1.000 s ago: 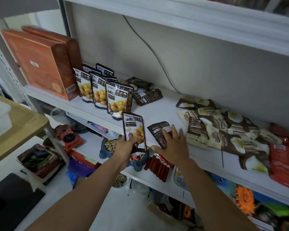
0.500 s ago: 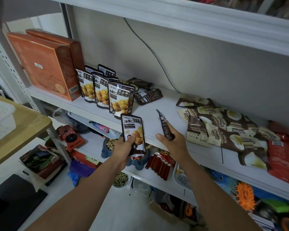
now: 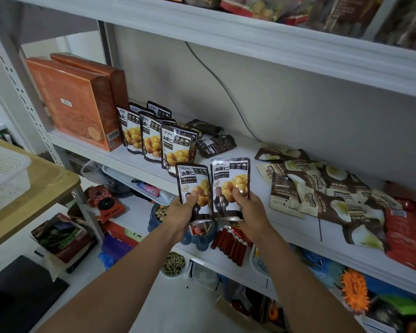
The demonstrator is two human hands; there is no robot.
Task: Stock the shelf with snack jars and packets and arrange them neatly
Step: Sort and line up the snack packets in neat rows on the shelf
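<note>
White shelf (image 3: 245,162), standing packet row (image 3: 154,140). Left hand (image 3: 185,212) grips one packet (image 3: 193,186), right hand (image 3: 249,210) another packet (image 3: 229,181). Careless bump might topple row.

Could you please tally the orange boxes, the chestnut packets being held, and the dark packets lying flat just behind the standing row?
Orange boxes: 2
Held chestnut packets: 2, one in the left hand, one in the right hand
Dark flat packets: 2
Total: 6
</note>
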